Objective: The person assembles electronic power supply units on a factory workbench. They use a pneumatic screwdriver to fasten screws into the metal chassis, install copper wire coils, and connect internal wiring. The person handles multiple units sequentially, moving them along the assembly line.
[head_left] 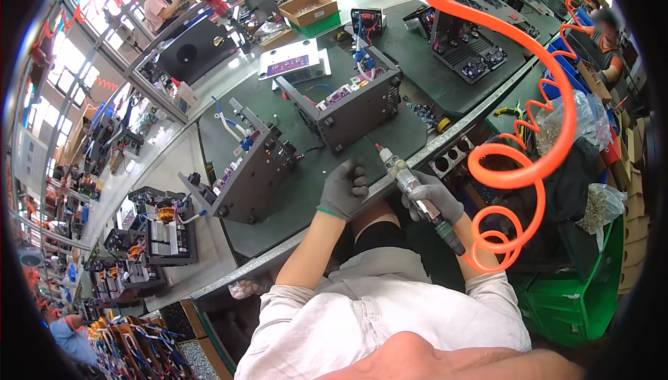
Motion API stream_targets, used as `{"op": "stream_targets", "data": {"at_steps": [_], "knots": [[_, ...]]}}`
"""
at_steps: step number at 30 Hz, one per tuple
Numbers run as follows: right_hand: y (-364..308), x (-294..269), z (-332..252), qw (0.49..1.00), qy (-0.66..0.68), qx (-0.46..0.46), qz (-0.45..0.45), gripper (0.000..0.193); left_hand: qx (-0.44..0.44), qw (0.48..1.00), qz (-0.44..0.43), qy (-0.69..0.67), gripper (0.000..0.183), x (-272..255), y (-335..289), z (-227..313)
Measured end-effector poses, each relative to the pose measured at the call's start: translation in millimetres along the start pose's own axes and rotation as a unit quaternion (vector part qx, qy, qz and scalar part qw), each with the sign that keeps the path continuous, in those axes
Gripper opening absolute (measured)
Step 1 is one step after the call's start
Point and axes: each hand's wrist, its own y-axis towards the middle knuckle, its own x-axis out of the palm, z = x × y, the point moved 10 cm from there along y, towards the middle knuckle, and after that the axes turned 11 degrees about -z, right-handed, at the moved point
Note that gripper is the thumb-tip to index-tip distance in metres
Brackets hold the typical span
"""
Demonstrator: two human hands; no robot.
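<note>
Head view: the right hand (433,199), gloved, was clenched around a pneumatic screwdriver (416,195), bit raised and clear of any work, its orange coiled air hose (529,164) trailing to the right. The left hand (343,189), gloved, lay loosely curled and holding nothing on the green bench mat (306,199) at the near edge. A dark open chassis (351,105) stood just beyond, another (254,171) to the left. Judged between fastenings; the next move would call for seating the bit squarely on a screw.

Your right palm (435,199) hidden round the driver (417,195), its tip too small to tell, your left fingertips (351,171) curled from view, orange hose (529,150) cut off at top, far co-workers blurred, lap hiding the bench edge (292,248)
</note>
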Motion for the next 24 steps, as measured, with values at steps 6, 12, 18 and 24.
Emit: {"op": "stream_targets", "data": {"at_steps": [6, 12, 18, 24], "knots": [[10, -13, 1, 0.996, 0.068, -0.041, 0.051, 0.039, 0.032, 0.998, -0.047, 0.015, 0.02, 17, -9, 2], [40, -33, 4, 0.996, 0.081, -0.021, -0.002, 0.018, 0.033, 0.999, -0.018, 0.025, 0.021, 4, -10, -3], [11, -18, 3, 0.996, 0.076, -0.032, 0.019, 0.033, 0.034, 0.999, 0.018, 0.032, 0.025, 4, 6, 4], [-19, 27, 0, 0.994, 0.091, 0.001, -0.061, 0.052, 0.047, 0.995, -0.012, 0.085, 0.029, 43, 23, 12]]}}
